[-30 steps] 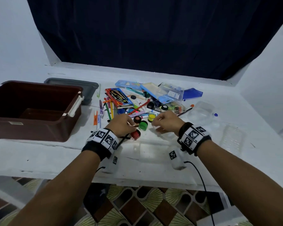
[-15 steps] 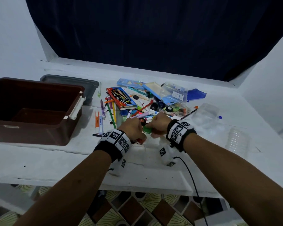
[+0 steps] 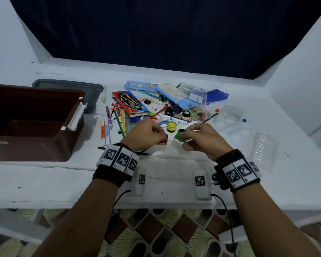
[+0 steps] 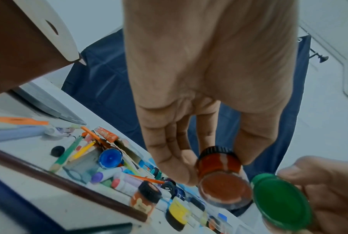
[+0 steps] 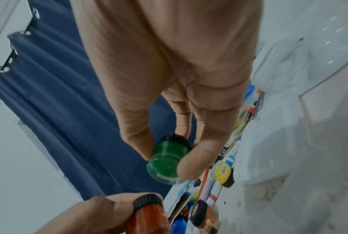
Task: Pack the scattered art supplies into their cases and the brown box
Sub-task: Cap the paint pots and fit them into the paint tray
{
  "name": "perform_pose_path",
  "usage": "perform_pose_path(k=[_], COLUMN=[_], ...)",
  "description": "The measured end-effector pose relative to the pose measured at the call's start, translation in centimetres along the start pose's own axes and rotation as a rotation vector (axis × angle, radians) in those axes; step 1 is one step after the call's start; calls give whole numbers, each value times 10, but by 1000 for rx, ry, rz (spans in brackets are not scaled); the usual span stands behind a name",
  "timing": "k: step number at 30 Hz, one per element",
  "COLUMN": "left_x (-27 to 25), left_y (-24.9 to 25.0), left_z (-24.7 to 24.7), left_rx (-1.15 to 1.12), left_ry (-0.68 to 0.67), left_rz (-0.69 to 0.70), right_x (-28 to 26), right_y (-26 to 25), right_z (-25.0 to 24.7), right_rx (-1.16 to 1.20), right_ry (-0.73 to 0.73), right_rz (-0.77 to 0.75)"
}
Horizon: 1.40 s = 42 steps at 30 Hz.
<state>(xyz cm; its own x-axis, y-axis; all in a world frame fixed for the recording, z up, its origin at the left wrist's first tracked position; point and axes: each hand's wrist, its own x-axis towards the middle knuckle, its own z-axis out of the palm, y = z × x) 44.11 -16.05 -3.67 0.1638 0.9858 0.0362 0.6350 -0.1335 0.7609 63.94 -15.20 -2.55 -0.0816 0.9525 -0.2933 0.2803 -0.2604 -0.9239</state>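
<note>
White table [image 3: 44,175]; unreadable script on red box [image 3: 130,103]

Brown box [image 3: 35,115] cut off at left edge, pile's small labels unreadable

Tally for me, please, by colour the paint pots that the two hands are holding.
red paint pot, in the left hand: 1
green paint pot, in the right hand: 1
Total: 2

Left hand [image 4: 207,88] is pinching a little red paint pot [image 4: 221,177] by its sides, right hand [image 4: 329,191] is holding a green paint pot [image 4: 281,204] right beside it over the marker pile [image 4: 117,172].
</note>
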Motion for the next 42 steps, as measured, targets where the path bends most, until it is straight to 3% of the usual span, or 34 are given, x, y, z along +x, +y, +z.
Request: perform_pose_path(k=[5,10,18,25,33,42], left_x=[-8,-18,-25,-23,-15,5], left_y=[5,1,1,2,-3,9], left_z=[21,40,44,44,48,27], left_rx=[-1,88,243,371,445,521], left_ry=[-42,-30,-90,-178,-176,-508], left_rz=[-11,13,59,43,22,35], right_x=[-25,-27,-27,-28,-28,-18], right_y=[25,61,77,80,77,30], right_z=[-3,-4,5,6,5,4], right_rx=[-6,-323,-489,-499,-540,-986], right_ry=[29,172,176,163,130,-94], right_rz=[-85,-268,-272,-246,-256,-374])
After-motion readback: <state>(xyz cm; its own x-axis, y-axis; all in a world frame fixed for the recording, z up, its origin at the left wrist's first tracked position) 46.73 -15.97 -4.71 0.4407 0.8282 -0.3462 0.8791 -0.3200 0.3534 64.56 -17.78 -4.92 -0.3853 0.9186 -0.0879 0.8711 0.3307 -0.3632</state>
